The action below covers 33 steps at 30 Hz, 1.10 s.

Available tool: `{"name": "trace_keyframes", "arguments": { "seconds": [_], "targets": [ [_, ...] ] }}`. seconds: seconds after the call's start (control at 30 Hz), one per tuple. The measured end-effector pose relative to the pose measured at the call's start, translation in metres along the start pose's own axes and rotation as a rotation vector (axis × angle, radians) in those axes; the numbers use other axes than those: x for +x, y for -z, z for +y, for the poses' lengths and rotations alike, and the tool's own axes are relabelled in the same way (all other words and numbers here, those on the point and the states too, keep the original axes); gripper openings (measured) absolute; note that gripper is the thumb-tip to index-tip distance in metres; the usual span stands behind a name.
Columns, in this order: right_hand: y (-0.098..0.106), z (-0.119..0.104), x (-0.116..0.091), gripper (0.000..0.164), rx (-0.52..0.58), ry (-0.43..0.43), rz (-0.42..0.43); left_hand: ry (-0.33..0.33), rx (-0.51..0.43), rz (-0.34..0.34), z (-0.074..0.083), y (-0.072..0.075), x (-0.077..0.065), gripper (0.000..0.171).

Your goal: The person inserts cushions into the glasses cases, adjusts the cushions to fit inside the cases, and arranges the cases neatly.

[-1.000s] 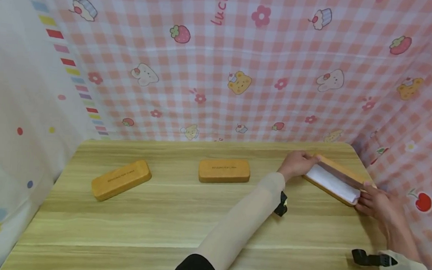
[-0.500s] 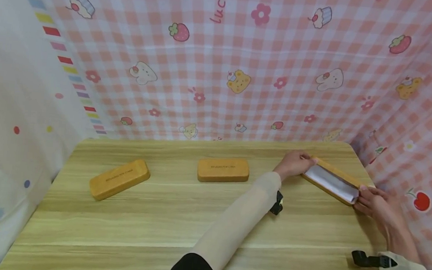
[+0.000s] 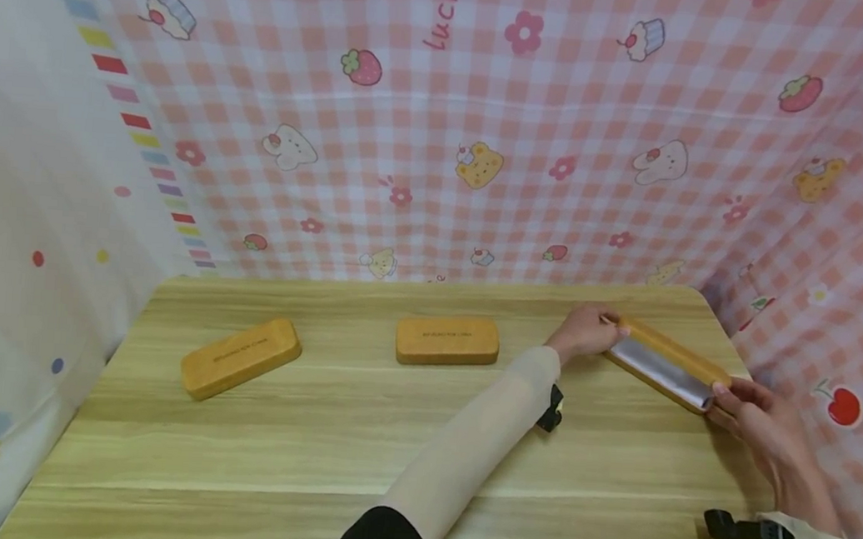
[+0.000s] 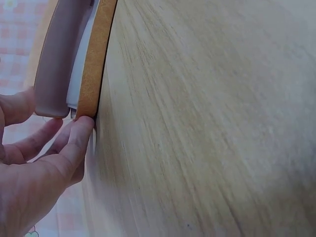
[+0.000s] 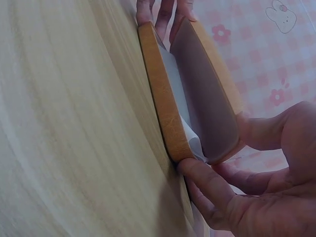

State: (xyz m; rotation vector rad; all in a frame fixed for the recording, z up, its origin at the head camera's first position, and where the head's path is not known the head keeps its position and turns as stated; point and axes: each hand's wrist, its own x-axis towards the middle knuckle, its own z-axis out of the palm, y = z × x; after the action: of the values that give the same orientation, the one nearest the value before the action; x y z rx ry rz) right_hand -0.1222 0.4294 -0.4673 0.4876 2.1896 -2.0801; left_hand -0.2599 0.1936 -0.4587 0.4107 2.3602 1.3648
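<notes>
A tan glasses case (image 3: 675,350) sits at the back right of the table with its hinged lid partly raised. My left hand (image 3: 585,329) holds its far left end, thumb on the lid and fingers at the base. At the near right end, my right hand (image 3: 767,420) grips lid and base in the same way. The right wrist view shows a white cloth or paper (image 5: 191,136) inside, under the lid's greyish-brown lining (image 5: 207,94). In the left wrist view, fingertips (image 4: 83,126) press against the base's end.
Two more tan glasses cases lie closed on the wooden table (image 3: 298,461): one in the middle (image 3: 447,342), one angled at the left (image 3: 241,358). A pink checked curtain (image 3: 412,118) stands behind and to the right, a white one (image 3: 46,192) on the left.
The glasses case's lid has come down partway, so the opening is narrower and more of its outer face shows. Both hands stay at the ends; the other two cases have not moved.
</notes>
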Motion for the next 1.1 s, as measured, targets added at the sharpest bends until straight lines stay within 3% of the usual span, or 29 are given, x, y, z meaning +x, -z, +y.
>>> {"name": "trace_keyframes", "arguments": {
  "seconds": [0.07, 0.2, 0.33, 0.53, 0.7, 0.9, 1.0, 1.1],
  "targets": [
    [0.0, 0.001, 0.0, 0.021, -0.042, -0.005, 0.021, -0.013, -0.006, -0.001, -0.001, 0.0, 0.0, 0.039],
    [0.0, 0.003, -0.002, 0.056, -0.287, 0.017, 0.074, -0.038, -0.011, -0.002, -0.005, -0.002, 0.001, 0.038],
    [-0.002, 0.006, -0.004, 0.071, -0.498, 0.077, 0.133, -0.055, -0.004, 0.015, -0.008, -0.004, 0.003, 0.037],
    [-0.01, 0.011, -0.003, 0.059, -0.554, 0.159, 0.186, -0.072, 0.007, 0.072, -0.009, -0.008, 0.005, 0.039],
    [-0.013, 0.011, -0.006, 0.059, -0.624, 0.141, 0.217, -0.061, 0.018, 0.088, -0.009, -0.011, 0.005, 0.04],
    [-0.015, 0.009, -0.008, 0.065, -0.605, 0.129, 0.176, -0.082, 0.04, 0.053, -0.009, -0.013, 0.002, 0.043],
    [-0.017, 0.008, -0.009, 0.067, -0.578, 0.134, 0.151, -0.053, 0.1, 0.044, -0.006, -0.01, -0.001, 0.043],
    [-0.016, 0.006, -0.009, 0.075, -0.566, 0.119, 0.126, -0.006, 0.148, 0.046, -0.001, -0.006, -0.005, 0.055]
  ]
}}
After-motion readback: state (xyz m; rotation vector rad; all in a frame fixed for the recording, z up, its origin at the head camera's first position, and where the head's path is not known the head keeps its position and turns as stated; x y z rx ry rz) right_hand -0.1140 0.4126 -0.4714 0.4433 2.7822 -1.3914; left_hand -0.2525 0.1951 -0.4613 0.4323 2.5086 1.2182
